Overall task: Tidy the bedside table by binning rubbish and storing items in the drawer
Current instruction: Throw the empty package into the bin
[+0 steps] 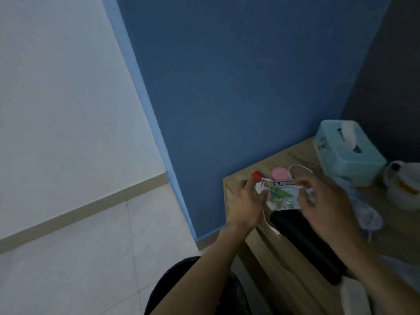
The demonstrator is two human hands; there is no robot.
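Pinching a snack wrapper [281,196] by its two ends, the left hand [246,201] and right hand [325,201] hold it over the bedside table [302,155], lower right of the frame; behind lie a pink disc [280,173] and red cap [256,174], farther back a teal tissue box [347,153].

I count two hands, left hand [246,201] and right hand [327,201], one printed plastic snack wrapper [280,194], one teal plastic tissue box [363,160] and one white ceramic teapot [402,189]. Also one pink round disc [280,173], one small red cap [256,174], one white looped cable [297,165] and one long black flat case [304,242].
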